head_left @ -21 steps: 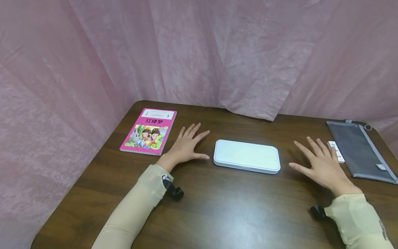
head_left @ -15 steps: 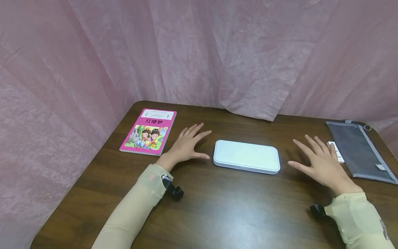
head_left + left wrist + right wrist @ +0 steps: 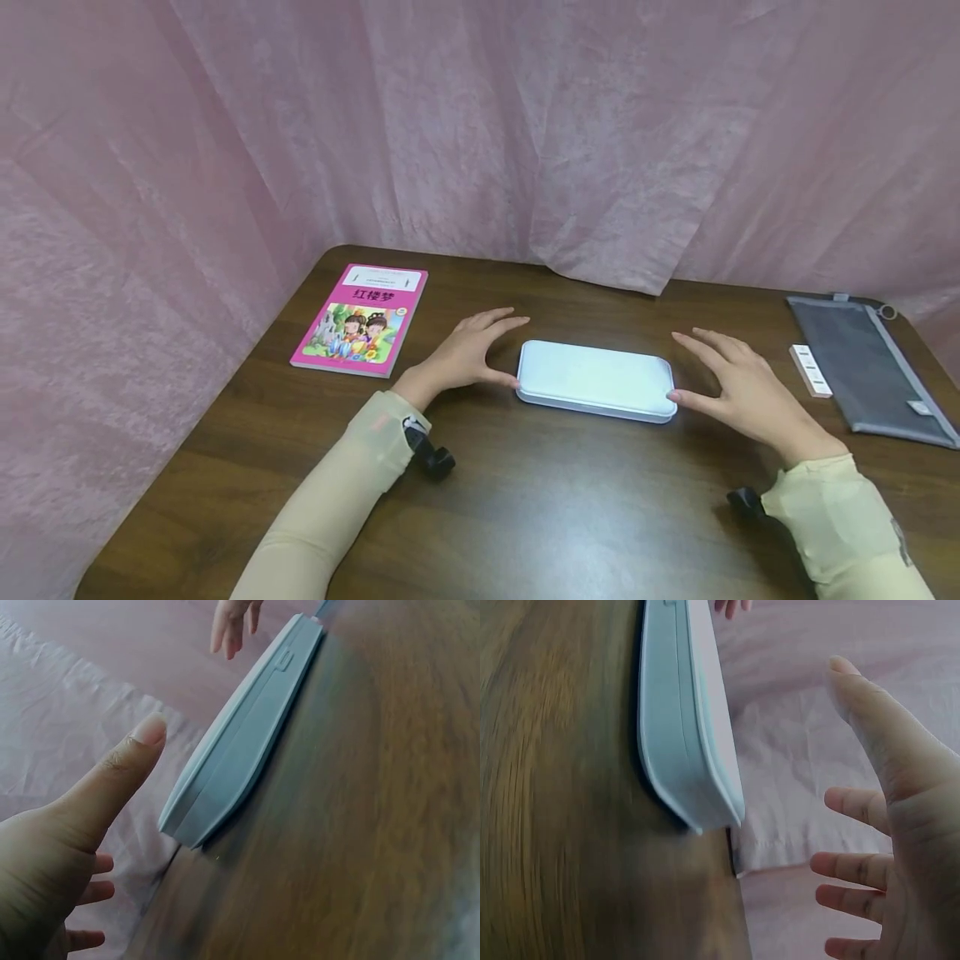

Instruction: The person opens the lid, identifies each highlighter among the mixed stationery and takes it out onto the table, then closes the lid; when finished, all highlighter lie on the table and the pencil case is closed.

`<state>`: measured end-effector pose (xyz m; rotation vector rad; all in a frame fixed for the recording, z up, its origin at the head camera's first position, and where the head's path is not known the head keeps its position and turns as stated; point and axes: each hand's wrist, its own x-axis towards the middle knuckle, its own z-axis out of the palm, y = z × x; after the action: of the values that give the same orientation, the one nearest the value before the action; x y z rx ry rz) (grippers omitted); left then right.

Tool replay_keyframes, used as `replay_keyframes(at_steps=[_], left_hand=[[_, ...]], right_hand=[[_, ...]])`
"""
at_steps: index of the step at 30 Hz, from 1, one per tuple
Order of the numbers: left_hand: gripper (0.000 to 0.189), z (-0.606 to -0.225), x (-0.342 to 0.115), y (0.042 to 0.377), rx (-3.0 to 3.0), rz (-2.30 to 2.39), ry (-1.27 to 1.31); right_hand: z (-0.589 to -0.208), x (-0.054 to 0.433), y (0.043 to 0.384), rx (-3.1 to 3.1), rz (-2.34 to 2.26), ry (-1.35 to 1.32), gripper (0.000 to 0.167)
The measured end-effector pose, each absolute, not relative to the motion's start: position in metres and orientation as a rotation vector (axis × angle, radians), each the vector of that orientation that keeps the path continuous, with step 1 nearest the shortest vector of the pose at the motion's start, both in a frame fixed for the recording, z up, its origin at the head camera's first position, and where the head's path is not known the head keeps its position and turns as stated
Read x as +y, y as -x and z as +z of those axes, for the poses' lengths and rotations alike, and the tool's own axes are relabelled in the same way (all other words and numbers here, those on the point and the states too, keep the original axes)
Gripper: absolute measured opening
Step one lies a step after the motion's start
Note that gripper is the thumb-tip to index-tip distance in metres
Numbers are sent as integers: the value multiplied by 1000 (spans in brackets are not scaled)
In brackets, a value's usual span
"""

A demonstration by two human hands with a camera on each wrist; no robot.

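A pale blue, flat oblong case with rounded corners lies closed on the brown wooden table. Its side, with a small catch in the seam, shows in the left wrist view. My left hand is at the case's left end, fingers spread and thumb tip close to the corner. At the opposite end my right hand has its fingers extended, and the thumb overlaps the case's edge in the head view. Both wrist views show a gap between thumb and case. Neither hand grips anything.
A pink book with a cartoon cover lies at the back left. To the right are a small white block with dark marks and a grey mesh zip pouch. Pink curtains hang behind the table.
Both hands have moved inward toward the case, the right one farther, leftward. The white block, partly covered by the right fingers before, is now fully visible. The case has stayed put.
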<state>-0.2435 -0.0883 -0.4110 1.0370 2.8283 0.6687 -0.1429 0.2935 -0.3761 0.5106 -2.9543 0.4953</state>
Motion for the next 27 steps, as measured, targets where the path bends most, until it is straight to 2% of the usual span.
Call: replay_keyframes(at_steps=[7, 27], left_hand=[[99, -415, -79, 244, 2807, 615, -1093], [101, -424, -64, 243, 2731, 559, -1239]], right_hand=[[-378, 273, 148, -2967, 551, -577, 86], [-396, 236, 164, -2942, 524, -705, 81]])
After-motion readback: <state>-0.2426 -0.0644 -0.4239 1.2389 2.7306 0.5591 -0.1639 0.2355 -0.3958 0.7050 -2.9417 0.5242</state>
